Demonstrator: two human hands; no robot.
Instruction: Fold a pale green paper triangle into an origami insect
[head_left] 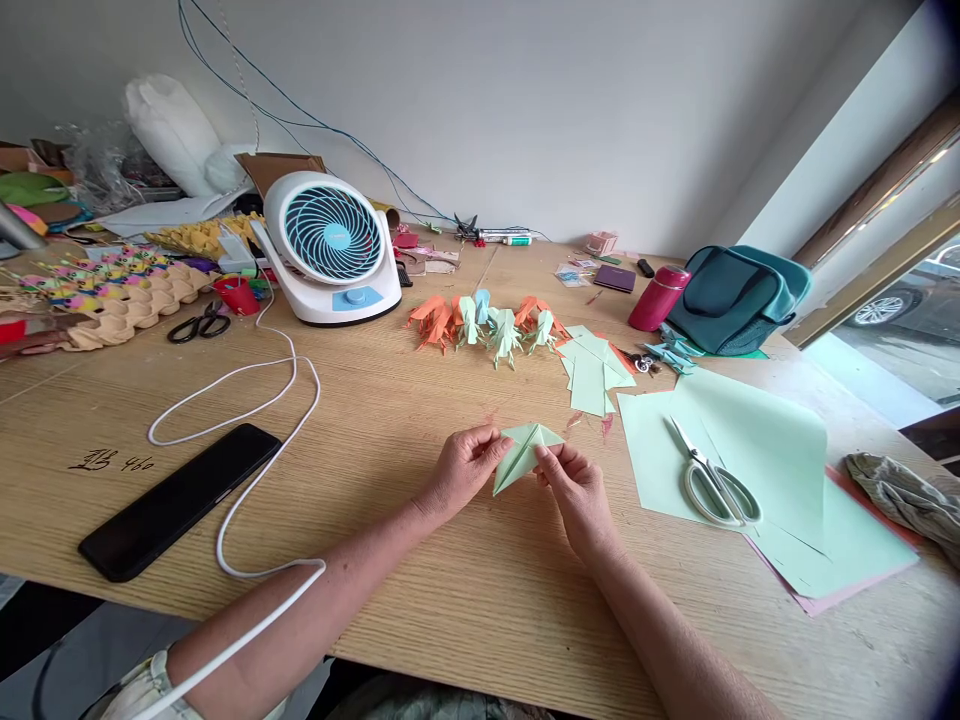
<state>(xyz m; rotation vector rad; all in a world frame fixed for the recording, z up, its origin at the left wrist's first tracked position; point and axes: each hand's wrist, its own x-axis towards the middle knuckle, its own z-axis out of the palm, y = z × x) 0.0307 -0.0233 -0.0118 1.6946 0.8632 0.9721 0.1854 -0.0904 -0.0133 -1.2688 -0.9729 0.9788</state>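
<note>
Pinching a folded green paper (516, 462) just in front of the person, low over the desk (405, 410), left hand (465, 465) with grip closed on its left corner, right hand (583, 492) with grip closed on its right side; white-handled scissors (703, 468) on green sheets (787, 430) to the right
</note>
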